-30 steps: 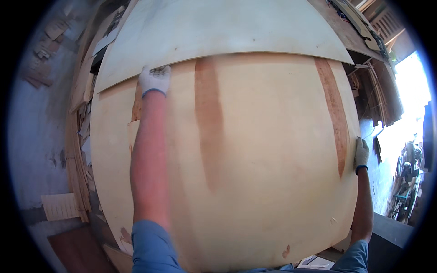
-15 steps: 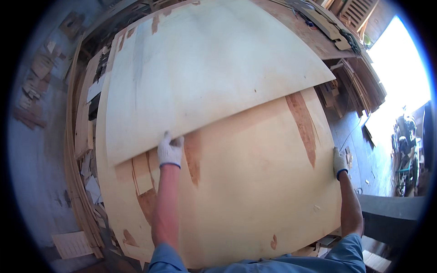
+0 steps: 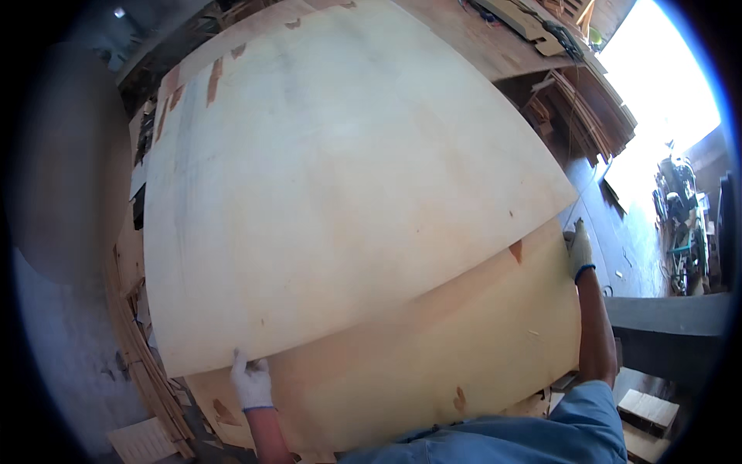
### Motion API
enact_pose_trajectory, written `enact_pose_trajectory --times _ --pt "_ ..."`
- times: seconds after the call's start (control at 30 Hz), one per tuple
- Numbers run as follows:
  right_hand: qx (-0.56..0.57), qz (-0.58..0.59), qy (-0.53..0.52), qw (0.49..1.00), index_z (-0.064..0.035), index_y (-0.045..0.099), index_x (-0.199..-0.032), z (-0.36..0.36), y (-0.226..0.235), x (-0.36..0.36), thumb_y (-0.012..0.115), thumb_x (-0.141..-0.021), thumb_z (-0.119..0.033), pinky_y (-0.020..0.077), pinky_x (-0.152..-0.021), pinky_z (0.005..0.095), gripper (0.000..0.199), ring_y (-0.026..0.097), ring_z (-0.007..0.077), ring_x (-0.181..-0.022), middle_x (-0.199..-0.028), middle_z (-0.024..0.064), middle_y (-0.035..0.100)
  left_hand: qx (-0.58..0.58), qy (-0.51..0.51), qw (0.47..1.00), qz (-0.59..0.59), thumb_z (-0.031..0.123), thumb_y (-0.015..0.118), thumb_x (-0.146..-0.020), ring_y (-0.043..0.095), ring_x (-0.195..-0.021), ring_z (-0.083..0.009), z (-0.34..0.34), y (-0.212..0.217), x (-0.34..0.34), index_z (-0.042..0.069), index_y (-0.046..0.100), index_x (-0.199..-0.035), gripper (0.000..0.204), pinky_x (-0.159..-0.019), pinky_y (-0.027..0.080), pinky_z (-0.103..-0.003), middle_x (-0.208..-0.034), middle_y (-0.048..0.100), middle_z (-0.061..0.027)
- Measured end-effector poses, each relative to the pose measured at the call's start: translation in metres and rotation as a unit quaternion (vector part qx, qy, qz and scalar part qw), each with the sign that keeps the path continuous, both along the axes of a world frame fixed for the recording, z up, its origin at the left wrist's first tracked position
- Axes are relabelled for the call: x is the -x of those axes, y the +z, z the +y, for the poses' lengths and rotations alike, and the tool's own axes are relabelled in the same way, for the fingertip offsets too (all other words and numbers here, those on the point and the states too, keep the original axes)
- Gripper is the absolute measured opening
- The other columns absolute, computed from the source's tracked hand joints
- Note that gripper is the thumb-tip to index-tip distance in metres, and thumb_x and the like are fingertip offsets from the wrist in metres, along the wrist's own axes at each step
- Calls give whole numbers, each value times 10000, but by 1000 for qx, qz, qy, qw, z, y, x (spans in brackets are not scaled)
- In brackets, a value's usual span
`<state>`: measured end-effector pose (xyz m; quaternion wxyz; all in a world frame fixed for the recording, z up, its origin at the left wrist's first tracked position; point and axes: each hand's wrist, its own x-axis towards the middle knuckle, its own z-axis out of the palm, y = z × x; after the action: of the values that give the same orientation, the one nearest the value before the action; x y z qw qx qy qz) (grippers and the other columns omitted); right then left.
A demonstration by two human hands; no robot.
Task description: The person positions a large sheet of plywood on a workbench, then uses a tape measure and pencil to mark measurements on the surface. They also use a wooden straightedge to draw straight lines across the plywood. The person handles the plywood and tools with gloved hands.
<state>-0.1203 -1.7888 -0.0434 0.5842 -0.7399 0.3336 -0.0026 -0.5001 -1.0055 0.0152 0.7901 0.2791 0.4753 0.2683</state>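
A large pale plywood sheet [image 3: 332, 178] lies at a slant over a second, yellower plywood sheet [image 3: 464, 332] with brown patches. My left hand [image 3: 252, 384], in a white knitted glove with a blue cuff, grips the upper sheet's near edge close to its left corner. Its thumb side shows on top, and the other fingers are partly hidden under the sheet. At the right side edge of the lower sheet is my gloved right hand [image 3: 580, 249], just below the upper sheet's right corner. Its fingers look stretched forward along the edge, and it holds nothing visible.
Stacked boards [image 3: 576, 116] stand beyond the right corner, beside a tabletop with tools [image 3: 533, 27]. Long wooden strips [image 3: 143, 363] run along the left. A large dark blurred shape [image 3: 66, 162] fills the upper left. A grey curved surface [image 3: 672, 317] is at right.
The upper sheet has slid toward me, covering more of the lower one, with my left hand on its edge. My right hand has moved forward along the side edge. A dark shape has appeared at left.
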Motion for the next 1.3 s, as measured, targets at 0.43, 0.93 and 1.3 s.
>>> enact_pose_trajectory --times 0.43,0.93,1.3 --pt "-294 -112 -7 949 -74 486 -1451 -5 28 75 557 -1010 -540 542 -961 353 646 646 217 -1164 -1379 78 603 103 6 988 113 246 599 -1014 633 -1094 -250 -134 -1 190 96 574 -1294 319 -886 577 -416 -1237 647 -100" --pt "49 103 29 993 -4 697 -880 -75 2 206 545 -1036 -438 494 -612 301 485 626 152 -677 -818 36 672 133 84 929 334 406 577 -994 493 -1247 -309 -131 0 224 137 422 -1436 540 -987 490 -493 -1406 496 -115" --pt "263 166 93 946 91 616 -788 9 51 97 432 -1043 -564 398 -593 403 727 478 157 -629 -621 106 522 46 82 927 363 488 582 -980 436 -1267 -332 -120 -32 244 147 393 -1457 616 -1044 436 -514 -1401 455 -129"
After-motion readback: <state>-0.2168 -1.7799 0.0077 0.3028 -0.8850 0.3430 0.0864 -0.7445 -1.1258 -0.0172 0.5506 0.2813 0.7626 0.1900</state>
